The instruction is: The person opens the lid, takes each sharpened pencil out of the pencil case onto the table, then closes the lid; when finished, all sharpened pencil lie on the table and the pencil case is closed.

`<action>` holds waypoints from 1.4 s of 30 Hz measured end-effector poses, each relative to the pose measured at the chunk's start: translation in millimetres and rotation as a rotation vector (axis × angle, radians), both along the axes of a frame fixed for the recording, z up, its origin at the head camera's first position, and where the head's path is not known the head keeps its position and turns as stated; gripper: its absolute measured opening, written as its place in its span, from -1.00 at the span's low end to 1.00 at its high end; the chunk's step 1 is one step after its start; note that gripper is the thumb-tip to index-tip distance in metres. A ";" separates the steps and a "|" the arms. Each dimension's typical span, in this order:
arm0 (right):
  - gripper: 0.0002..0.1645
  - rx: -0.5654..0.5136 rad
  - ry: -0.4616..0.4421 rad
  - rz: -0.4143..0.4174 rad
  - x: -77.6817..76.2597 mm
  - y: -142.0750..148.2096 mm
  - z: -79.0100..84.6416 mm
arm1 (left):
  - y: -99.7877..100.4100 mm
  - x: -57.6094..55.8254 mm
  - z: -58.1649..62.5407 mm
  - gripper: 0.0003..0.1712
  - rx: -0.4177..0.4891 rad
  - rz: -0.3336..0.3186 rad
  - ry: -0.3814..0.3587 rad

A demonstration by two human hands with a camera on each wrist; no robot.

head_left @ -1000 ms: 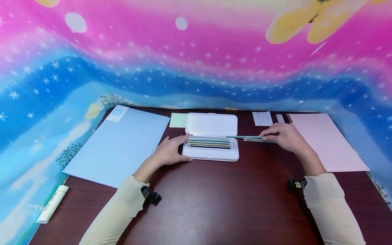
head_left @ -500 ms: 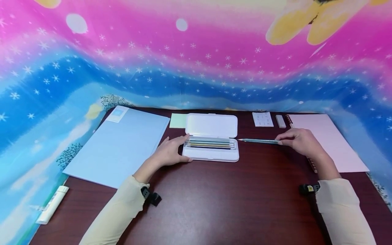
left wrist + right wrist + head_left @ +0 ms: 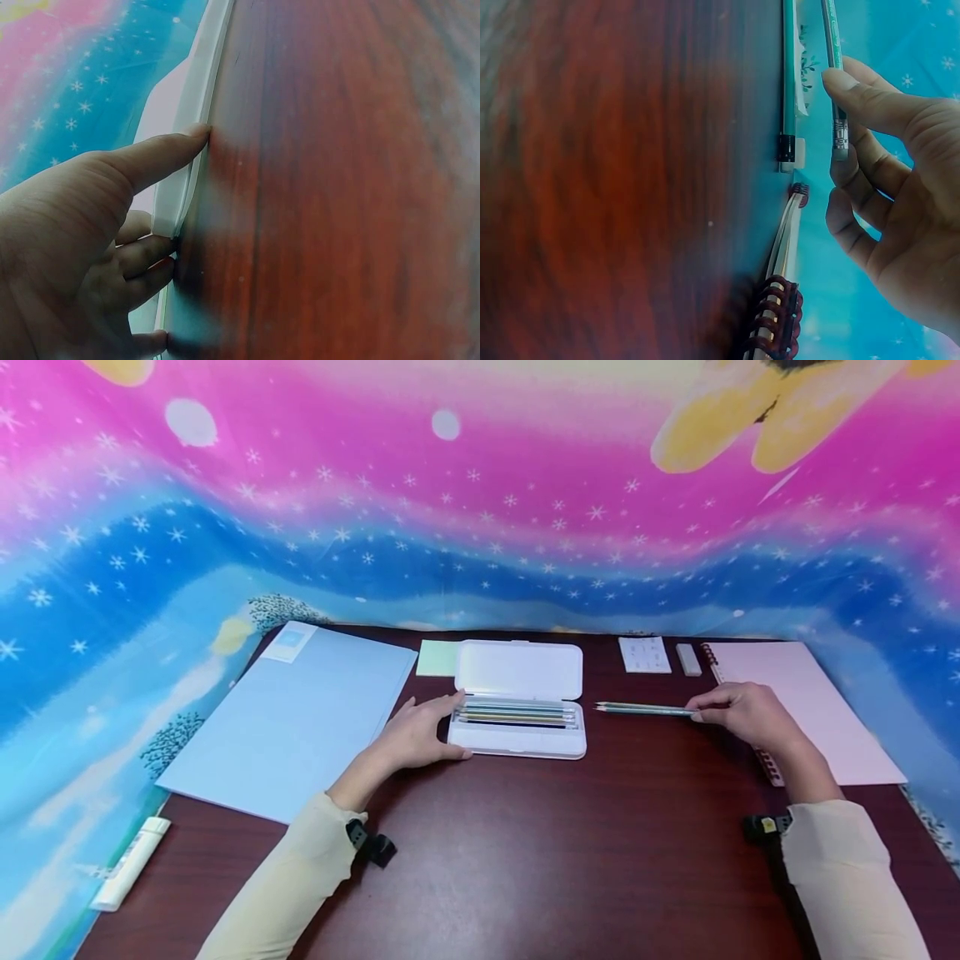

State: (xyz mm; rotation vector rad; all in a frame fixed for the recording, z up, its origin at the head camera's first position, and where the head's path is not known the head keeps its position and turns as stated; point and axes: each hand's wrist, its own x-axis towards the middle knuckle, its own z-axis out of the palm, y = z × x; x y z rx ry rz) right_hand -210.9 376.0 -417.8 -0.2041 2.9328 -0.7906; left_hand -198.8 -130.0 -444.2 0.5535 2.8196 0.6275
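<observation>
A white pencil case (image 3: 517, 743) lies with its lid (image 3: 519, 668) raised, and several pencils (image 3: 517, 713) rest inside. My left hand (image 3: 411, 731) grips its left end, thumb on the front edge and fingers around the far side; the left wrist view shows the thumb against the case wall (image 3: 191, 157). To the right of the case, my right hand (image 3: 742, 714) pinches a green pencil with a silver ferrule (image 3: 840, 135) near its eraser end. A second green pencil with a black ferrule (image 3: 788, 75) lies on the table, close alongside the held one.
A blue folder (image 3: 292, 727) lies on the left, with a white glue stick-like tube (image 3: 133, 864) before it. Behind are green sticky notes (image 3: 437, 657), a small white printed sheet (image 3: 645, 655) and an eraser (image 3: 687, 660). A pink spiral notebook (image 3: 810, 710) lies right.
My right hand has drawn the held pencil rightward from over the case's right end and lowered it beside the pencil on the table. The left hand stays on the case.
</observation>
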 end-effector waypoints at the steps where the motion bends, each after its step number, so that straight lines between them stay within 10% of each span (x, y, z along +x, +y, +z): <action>1: -0.80 -0.002 -0.004 0.000 0.0 0.0 -0.6 | 0.0 0.1 -0.3 0.17 -0.001 0.000 -0.002; 42: -0.80 0.168 -0.048 0.016 -10.3 -4.2 -6.1 | 0.5 -0.4 1.3 0.17 -0.012 0.000 -0.010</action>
